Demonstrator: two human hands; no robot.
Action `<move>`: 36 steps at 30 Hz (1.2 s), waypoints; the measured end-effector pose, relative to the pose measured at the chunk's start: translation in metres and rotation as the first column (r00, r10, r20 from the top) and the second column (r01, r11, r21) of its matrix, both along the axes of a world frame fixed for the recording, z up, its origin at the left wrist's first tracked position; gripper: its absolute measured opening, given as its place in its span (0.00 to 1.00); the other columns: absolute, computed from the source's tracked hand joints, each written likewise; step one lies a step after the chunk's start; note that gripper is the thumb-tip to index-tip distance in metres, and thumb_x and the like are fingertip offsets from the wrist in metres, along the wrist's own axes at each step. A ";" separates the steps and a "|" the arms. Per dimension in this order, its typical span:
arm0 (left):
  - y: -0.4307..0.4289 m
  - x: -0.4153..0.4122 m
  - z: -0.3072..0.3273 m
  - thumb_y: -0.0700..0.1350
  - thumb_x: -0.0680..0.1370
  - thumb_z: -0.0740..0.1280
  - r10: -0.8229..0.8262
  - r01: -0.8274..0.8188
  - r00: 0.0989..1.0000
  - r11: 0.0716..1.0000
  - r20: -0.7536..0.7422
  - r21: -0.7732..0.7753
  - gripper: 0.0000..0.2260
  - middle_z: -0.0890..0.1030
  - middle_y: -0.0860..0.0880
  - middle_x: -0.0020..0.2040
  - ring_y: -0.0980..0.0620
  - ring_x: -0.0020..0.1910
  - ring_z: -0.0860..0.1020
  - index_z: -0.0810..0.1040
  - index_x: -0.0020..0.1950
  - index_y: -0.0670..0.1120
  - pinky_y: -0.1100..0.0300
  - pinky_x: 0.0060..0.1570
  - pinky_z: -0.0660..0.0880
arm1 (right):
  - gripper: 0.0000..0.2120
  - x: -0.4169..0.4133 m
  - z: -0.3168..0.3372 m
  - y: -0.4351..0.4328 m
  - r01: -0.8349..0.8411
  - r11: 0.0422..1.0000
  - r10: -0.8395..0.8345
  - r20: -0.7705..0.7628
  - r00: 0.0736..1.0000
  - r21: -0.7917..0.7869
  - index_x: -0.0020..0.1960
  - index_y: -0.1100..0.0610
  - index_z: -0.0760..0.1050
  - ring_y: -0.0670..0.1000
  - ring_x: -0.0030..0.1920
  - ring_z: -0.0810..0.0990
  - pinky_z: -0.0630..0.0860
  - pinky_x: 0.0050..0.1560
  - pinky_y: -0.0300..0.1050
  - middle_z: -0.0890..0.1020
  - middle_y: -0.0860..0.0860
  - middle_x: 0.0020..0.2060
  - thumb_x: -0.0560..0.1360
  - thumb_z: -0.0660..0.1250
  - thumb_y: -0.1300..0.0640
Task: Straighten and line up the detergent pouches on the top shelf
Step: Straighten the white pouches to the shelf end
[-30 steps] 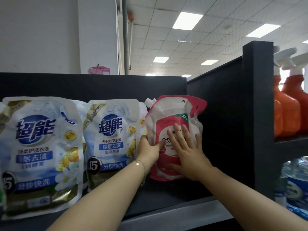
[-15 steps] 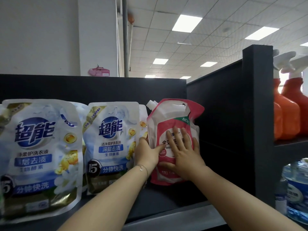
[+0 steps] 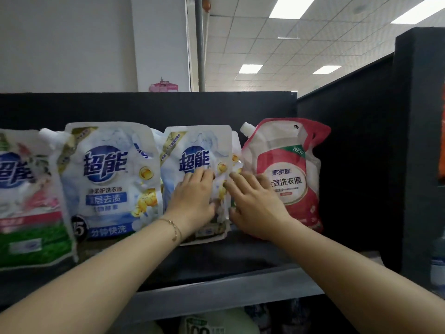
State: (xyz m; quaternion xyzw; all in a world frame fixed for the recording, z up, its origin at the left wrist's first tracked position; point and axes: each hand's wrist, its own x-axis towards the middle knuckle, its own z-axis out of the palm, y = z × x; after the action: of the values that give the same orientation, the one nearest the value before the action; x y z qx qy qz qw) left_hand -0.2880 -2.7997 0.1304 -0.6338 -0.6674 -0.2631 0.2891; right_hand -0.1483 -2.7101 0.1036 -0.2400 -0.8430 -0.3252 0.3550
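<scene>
Several detergent pouches stand along the top shelf (image 3: 240,283). A red and white pouch (image 3: 289,165) stands upright at the far right, its spout at the upper left. Left of it is a white and blue pouch (image 3: 192,145), with a larger white and blue pouch (image 3: 108,169) beyond. A pink and green pouch (image 3: 26,203) is at the left edge. My left hand (image 3: 192,201) lies flat on the front of the middle white and blue pouch. My right hand (image 3: 252,203) touches that pouch's right edge with fingers extended, in front of the red pouch's lower left corner.
A black back panel (image 3: 144,107) runs behind the pouches and a black side wall (image 3: 356,153) closes the shelf on the right. An orange bottle edge (image 3: 441,145) shows on the neighbouring shelf. Packages (image 3: 207,326) sit on the shelf below.
Both hands left the red pouch and moved left onto the neighbouring white and blue pouch. The view also swung left, so the pink and green pouch came into sight.
</scene>
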 end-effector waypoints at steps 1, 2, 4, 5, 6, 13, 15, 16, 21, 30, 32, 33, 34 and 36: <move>-0.005 -0.006 -0.002 0.55 0.73 0.68 0.098 -0.101 0.990 0.995 -0.102 -0.026 0.27 0.65 0.47 0.67 0.45 0.66 0.65 0.63 0.68 0.47 0.52 0.63 0.67 | 0.29 -0.010 -0.001 -0.004 -0.047 0.996 0.049 0.029 0.998 -0.069 0.66 0.58 0.69 0.61 0.64 0.71 0.71 0.59 0.58 0.72 0.58 0.66 0.69 0.68 0.49; -0.010 -0.014 -0.005 0.55 0.73 0.69 0.179 -0.193 0.970 0.978 -0.166 -0.072 0.33 0.60 0.45 0.71 0.43 0.71 0.59 0.58 0.71 0.47 0.50 0.67 0.63 | 0.33 -0.022 -0.002 -0.007 -0.076 0.982 0.081 0.023 0.996 -0.170 0.71 0.57 0.63 0.62 0.68 0.67 0.70 0.62 0.59 0.66 0.59 0.71 0.70 0.68 0.48; -0.017 -0.027 -0.011 0.53 0.73 0.70 0.286 -0.328 0.932 0.927 -0.221 -0.183 0.41 0.47 0.41 0.76 0.37 0.75 0.49 0.47 0.76 0.45 0.46 0.73 0.54 | 0.42 -0.040 -0.004 -0.008 -0.122 0.898 0.094 -0.087 0.992 -0.422 0.77 0.52 0.49 0.63 0.73 0.56 0.64 0.68 0.62 0.50 0.57 0.77 0.71 0.69 0.47; -0.020 -0.033 -0.014 0.52 0.74 0.70 0.319 -0.375 0.914 0.900 -0.252 -0.222 0.44 0.42 0.38 0.77 0.36 0.75 0.46 0.43 0.77 0.44 0.46 0.73 0.52 | 0.46 -0.048 -0.004 -0.008 -0.180 0.830 0.096 -0.183 0.978 -0.527 0.77 0.49 0.45 0.64 0.74 0.52 0.62 0.69 0.63 0.43 0.56 0.77 0.71 0.71 0.47; -0.022 -0.037 -0.017 0.50 0.75 0.69 0.340 -0.416 0.891 0.878 -0.299 -0.239 0.44 0.39 0.36 0.76 0.35 0.75 0.44 0.39 0.77 0.43 0.46 0.74 0.50 | 0.49 -0.055 -0.004 -0.007 -0.251 0.755 0.095 -0.277 0.956 -0.605 0.77 0.46 0.42 0.64 0.76 0.48 0.61 0.70 0.62 0.39 0.55 0.77 0.70 0.73 0.48; -0.011 -0.048 -0.029 0.50 0.79 0.63 0.355 -0.495 0.821 0.833 -0.447 -0.247 0.41 0.37 0.30 0.74 0.32 0.75 0.41 0.34 0.76 0.43 0.44 0.73 0.45 | 0.59 -0.069 -0.002 0.009 -0.447 0.549 0.050 -0.506 0.861 -0.707 0.73 0.34 0.40 0.60 0.68 0.67 0.71 0.64 0.57 0.62 0.59 0.70 0.60 0.80 0.48; -0.008 -0.050 -0.033 0.50 0.80 0.61 0.348 -0.494 0.818 0.833 -0.458 -0.248 0.39 0.35 0.31 0.74 0.32 0.74 0.39 0.34 0.76 0.44 0.43 0.73 0.44 | 0.58 -0.070 -0.003 0.010 -0.422 0.551 0.030 -0.488 0.872 -0.720 0.75 0.37 0.39 0.60 0.68 0.65 0.70 0.65 0.58 0.61 0.58 0.70 0.63 0.80 0.49; -0.007 -0.050 -0.034 0.49 0.81 0.58 0.342 -0.487 0.821 0.838 -0.458 -0.245 0.37 0.35 0.32 0.74 0.33 0.74 0.39 0.33 0.76 0.45 0.44 0.73 0.43 | 0.58 -0.071 -0.003 0.010 -0.411 0.555 0.024 -0.480 0.877 -0.723 0.76 0.39 0.38 0.61 0.69 0.64 0.69 0.66 0.58 0.59 0.58 0.70 0.64 0.79 0.50; 0.000 -0.044 -0.033 0.51 0.81 0.59 0.311 -0.461 0.824 0.854 -0.473 -0.242 0.37 0.35 0.38 0.76 0.31 0.73 0.37 0.32 0.76 0.50 0.41 0.73 0.43 | 0.54 -0.067 -0.003 0.011 -0.338 0.598 0.003 -0.420 0.908 -0.727 0.77 0.49 0.32 0.60 0.69 0.66 0.69 0.66 0.53 0.59 0.60 0.71 0.71 0.74 0.55; 0.017 -0.028 -0.043 0.49 0.73 0.73 0.153 -0.192 0.978 0.930 -0.145 -0.314 0.53 0.19 0.49 0.68 0.32 0.63 0.68 0.28 0.73 0.60 0.47 0.56 0.76 | 0.45 -0.037 0.001 0.006 -0.274 0.668 -0.019 -0.384 0.923 -0.692 0.77 0.57 0.37 0.60 0.72 0.62 0.67 0.65 0.49 0.53 0.60 0.75 0.75 0.68 0.63; 0.023 -0.025 -0.048 0.45 0.74 0.72 0.095 -0.097 0.995 0.954 -0.020 -0.282 0.52 0.15 0.50 0.65 0.35 0.64 0.69 0.27 0.72 0.60 0.50 0.58 0.75 | 0.45 -0.033 -0.001 0.000 -0.273 0.690 -0.037 -0.410 0.912 -0.670 0.78 0.56 0.39 0.62 0.71 0.63 0.67 0.65 0.51 0.54 0.61 0.75 0.75 0.68 0.63; 0.025 -0.024 -0.050 0.46 0.74 0.72 0.076 -0.057 0.995 0.967 0.067 -0.248 0.52 0.15 0.50 0.64 0.35 0.66 0.67 0.26 0.71 0.61 0.50 0.60 0.74 | 0.44 -0.031 -0.003 -0.003 -0.268 0.719 -0.037 -0.420 0.907 -0.641 0.78 0.56 0.41 0.62 0.70 0.64 0.68 0.65 0.53 0.55 0.61 0.74 0.74 0.68 0.63; 0.027 -0.024 -0.051 0.48 0.73 0.73 0.050 -0.018 0.987 0.979 0.153 -0.202 0.53 0.15 0.52 0.64 0.35 0.68 0.66 0.26 0.71 0.62 0.50 0.62 0.73 | 0.42 -0.029 -0.004 -0.006 -0.254 0.759 -0.029 -0.421 0.906 -0.599 0.78 0.57 0.44 0.63 0.68 0.65 0.69 0.65 0.53 0.56 0.61 0.73 0.74 0.68 0.62; 0.029 -0.025 -0.050 0.52 0.71 0.74 -0.004 0.034 0.966 0.993 0.260 -0.113 0.54 0.17 0.54 0.66 0.36 0.68 0.67 0.29 0.73 0.61 0.48 0.63 0.71 | 0.37 -0.026 -0.007 -0.011 -0.158 0.855 -0.020 -0.336 0.942 -0.494 0.76 0.61 0.51 0.63 0.68 0.61 0.65 0.68 0.55 0.56 0.62 0.72 0.74 0.67 0.59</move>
State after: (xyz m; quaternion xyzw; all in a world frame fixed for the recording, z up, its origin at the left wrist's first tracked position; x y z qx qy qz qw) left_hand -0.3127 -2.7705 0.0799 -0.6162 -0.7076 -0.3070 0.1593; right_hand -0.1746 -2.7208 0.0966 -0.3458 -0.8359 -0.0306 0.4251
